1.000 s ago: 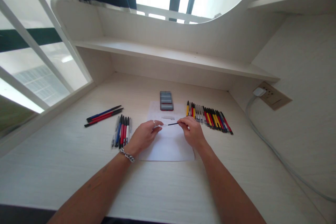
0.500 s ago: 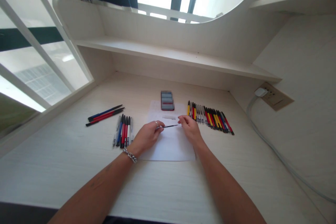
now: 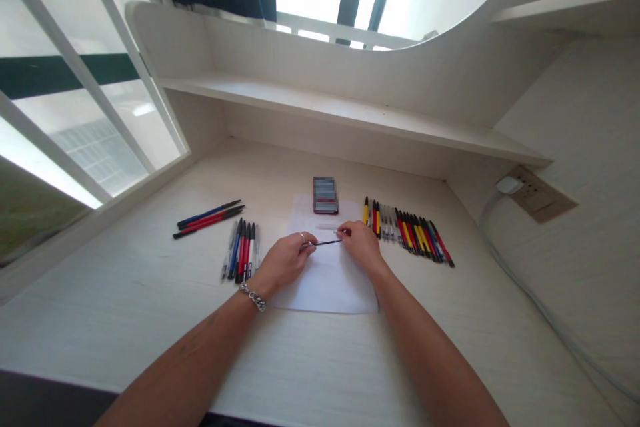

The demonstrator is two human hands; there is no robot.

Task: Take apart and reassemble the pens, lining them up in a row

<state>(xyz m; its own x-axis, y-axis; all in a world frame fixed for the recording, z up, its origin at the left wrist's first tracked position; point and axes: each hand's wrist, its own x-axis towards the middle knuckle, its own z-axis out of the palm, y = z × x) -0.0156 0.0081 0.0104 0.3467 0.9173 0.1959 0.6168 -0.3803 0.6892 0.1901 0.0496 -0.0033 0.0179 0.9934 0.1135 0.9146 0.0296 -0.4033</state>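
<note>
My left hand (image 3: 286, 260) and my right hand (image 3: 361, 245) meet over a white sheet of paper (image 3: 330, 283) on the desk. Both pinch the ends of a thin dark pen refill (image 3: 327, 242) stretched level between them. The left fingers also seem closed round a clear pen barrel, mostly hidden. A small clear pen part (image 3: 327, 227) lies on the paper just beyond the refill. A bracelet circles my left wrist.
A row of several yellow, red, blue and black pens (image 3: 410, 233) lies right of the paper. Several assembled pens (image 3: 243, 250) and a slanted bundle (image 3: 210, 217) lie to the left. A phone (image 3: 325, 195) rests behind the paper. A wall socket with cable (image 3: 520, 190) is on the right.
The hands have drawn closer together, so less of the dark refill shows between them. The camera view has shifted slightly right.
</note>
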